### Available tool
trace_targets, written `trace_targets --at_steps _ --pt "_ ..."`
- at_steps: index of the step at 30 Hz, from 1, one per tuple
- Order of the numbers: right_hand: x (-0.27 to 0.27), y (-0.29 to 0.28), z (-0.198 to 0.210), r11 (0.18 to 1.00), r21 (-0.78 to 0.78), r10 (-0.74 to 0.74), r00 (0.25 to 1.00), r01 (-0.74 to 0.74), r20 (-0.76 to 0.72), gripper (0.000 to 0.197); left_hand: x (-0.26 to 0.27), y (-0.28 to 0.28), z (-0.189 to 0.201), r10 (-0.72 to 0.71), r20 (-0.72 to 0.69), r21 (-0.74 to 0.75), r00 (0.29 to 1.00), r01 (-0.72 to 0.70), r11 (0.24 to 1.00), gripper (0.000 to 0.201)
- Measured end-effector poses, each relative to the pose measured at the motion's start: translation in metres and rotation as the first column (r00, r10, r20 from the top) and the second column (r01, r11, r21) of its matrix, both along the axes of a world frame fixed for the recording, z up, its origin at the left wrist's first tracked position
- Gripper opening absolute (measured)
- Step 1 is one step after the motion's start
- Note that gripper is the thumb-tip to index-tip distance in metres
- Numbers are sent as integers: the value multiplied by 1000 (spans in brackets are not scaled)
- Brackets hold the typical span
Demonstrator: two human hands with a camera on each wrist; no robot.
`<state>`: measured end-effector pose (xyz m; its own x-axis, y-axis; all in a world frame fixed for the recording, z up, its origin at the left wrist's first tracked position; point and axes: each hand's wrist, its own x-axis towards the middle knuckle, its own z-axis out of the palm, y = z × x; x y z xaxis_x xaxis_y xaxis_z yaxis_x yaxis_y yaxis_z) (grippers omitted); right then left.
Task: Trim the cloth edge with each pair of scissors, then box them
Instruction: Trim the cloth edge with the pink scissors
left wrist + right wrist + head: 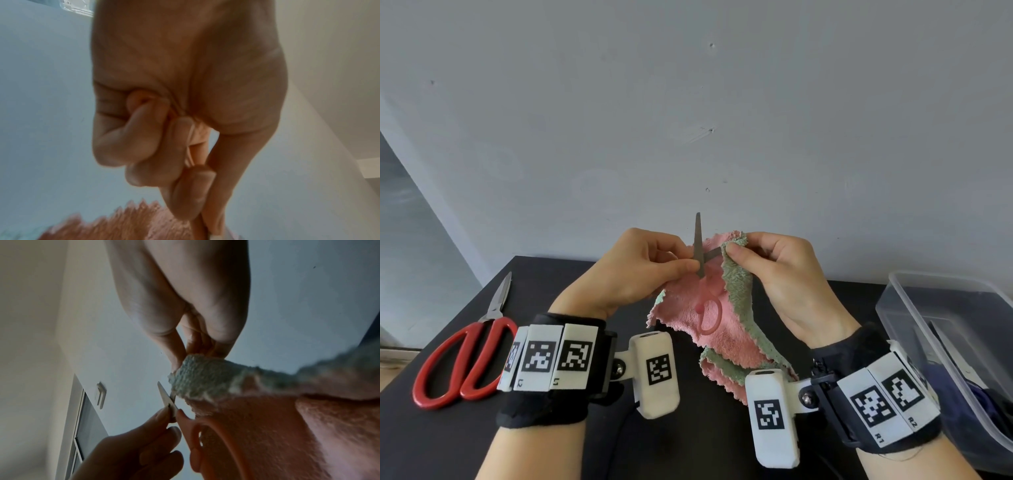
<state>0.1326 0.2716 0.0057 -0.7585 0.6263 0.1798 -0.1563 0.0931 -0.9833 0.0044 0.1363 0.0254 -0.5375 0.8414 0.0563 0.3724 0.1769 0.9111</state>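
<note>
Hands (633, 270) on scissors (700, 246), cloth (722, 329)

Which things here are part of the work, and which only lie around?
Part of the work:
- pink scissors
- cloth
- red scissors
- plastic box

Only lying around:
- black table
- wall

We see a black table (558, 274) standing against a pale grey wall (688, 102), and, from the right wrist, a window frame (82, 426) with a white wall switch (100, 395) just beside it.
</note>
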Motion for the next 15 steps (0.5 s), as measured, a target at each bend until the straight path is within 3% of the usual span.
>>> trace_targets --at_steps 15 --pt "-1 -1 -1 999 -2 45 996 -45 80 13 -11 -11 4 47 22 -129 999 -44 991 19"
